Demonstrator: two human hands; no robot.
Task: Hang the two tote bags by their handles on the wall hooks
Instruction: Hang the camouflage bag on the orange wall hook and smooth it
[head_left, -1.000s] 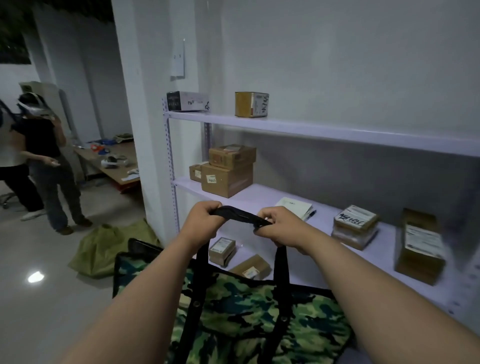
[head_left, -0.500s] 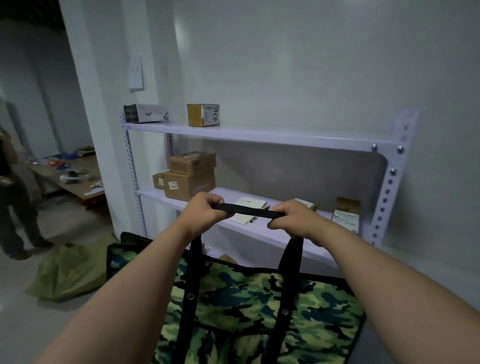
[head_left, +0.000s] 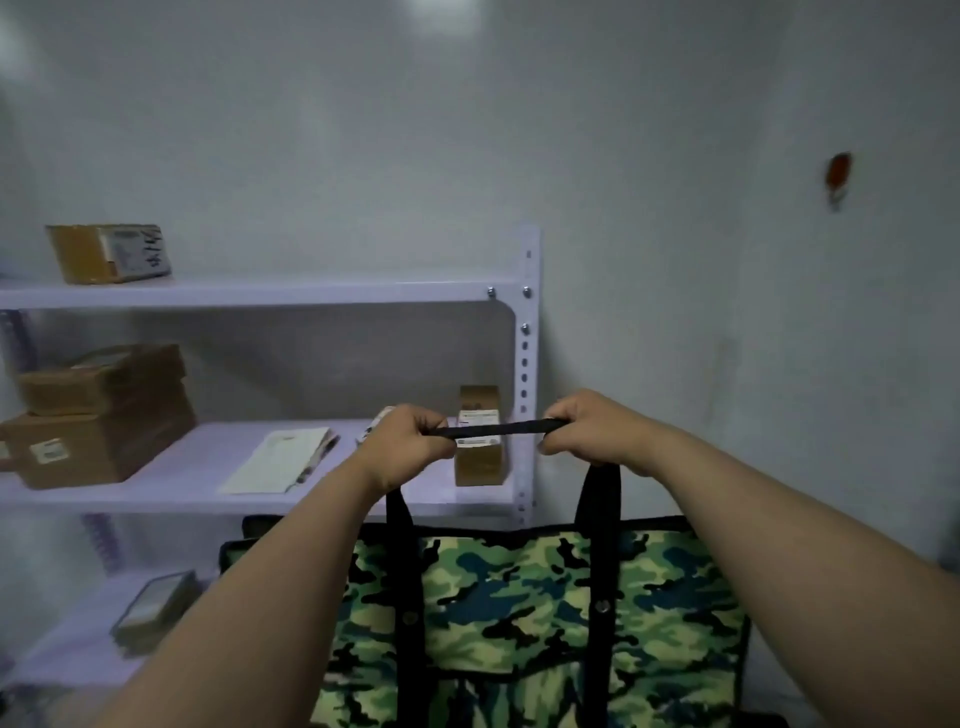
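A green camouflage tote bag with black straps hangs below my two hands. My left hand and my right hand each grip one end of its black handle, which is stretched flat and level between them. The bag hangs in front of the right end of a white shelf unit. High on the right wall sits a small red-orange hook, well above and to the right of my right hand. Only this one tote bag is in view.
The white metal shelf unit fills the left half, with cardboard boxes, a flat white packet and a small upright box on it. Bare grey wall lies to its right.
The view has swung right: the shelf has slid left and the bare wall with the hook has come into sight. Both hands still hold the handle, now spread slightly wider.
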